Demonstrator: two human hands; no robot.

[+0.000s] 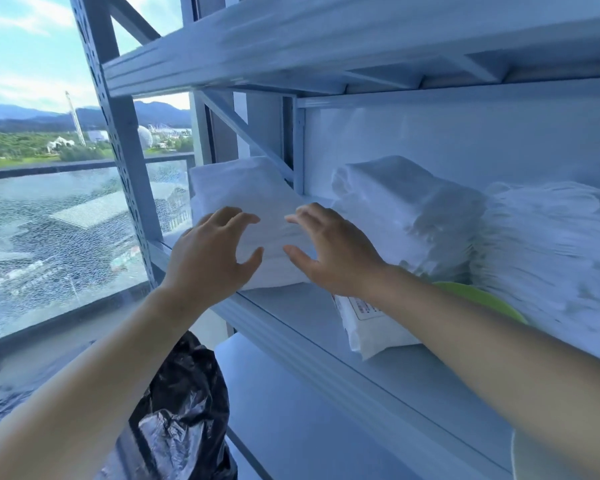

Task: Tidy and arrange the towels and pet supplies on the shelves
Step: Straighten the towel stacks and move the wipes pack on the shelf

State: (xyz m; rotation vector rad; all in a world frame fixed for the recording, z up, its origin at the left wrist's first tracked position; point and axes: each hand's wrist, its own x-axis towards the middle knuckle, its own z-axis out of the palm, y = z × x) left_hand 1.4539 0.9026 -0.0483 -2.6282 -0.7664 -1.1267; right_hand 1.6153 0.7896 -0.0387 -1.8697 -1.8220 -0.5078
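Towels [243, 195], white, soft, squarely folded

Bright daylight enters through the window [49, 202] at left, tinting everything bluish. Wide-angle bending warps the edges; the towels [551, 244] look perhaps motion-blurred.

- The left hand [208, 254] and right hand [333, 251] are held with fingers spread before a folded towel [243, 192] at the left end of the shelf [291, 313]; contact cannot be told.
- A second stack [406, 206] and a third stack [551, 244] are set further right.
- A white packet [368, 327] is laid beside a green thing [482, 299].
- A black bag [184, 410] is seen below.
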